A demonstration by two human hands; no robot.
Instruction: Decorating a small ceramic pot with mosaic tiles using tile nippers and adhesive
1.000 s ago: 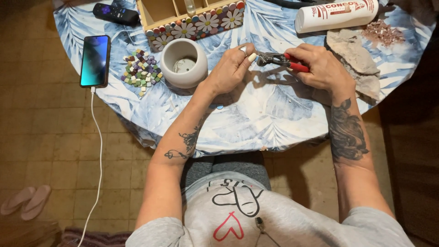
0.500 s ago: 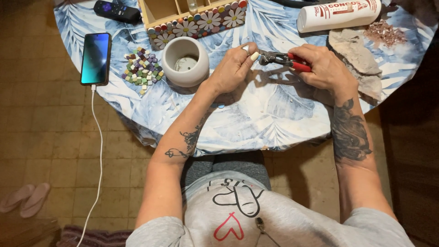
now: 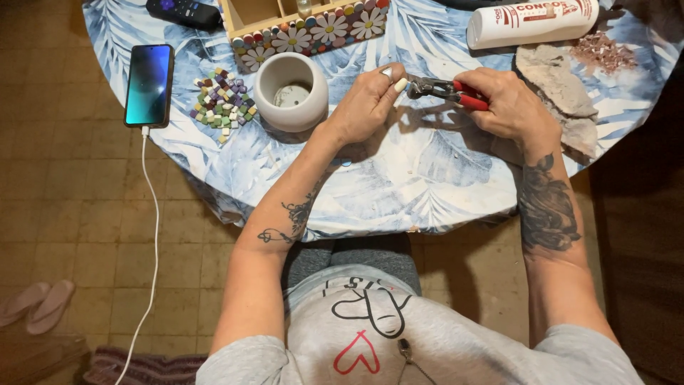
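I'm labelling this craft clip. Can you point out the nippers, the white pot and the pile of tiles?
Nippers [image 3: 447,90]: head view, on the metal joint beside the red handles.
White pot [image 3: 291,107]: head view, on its outer wall.
Tile pile [image 3: 224,104]: head view, middle of the heap.
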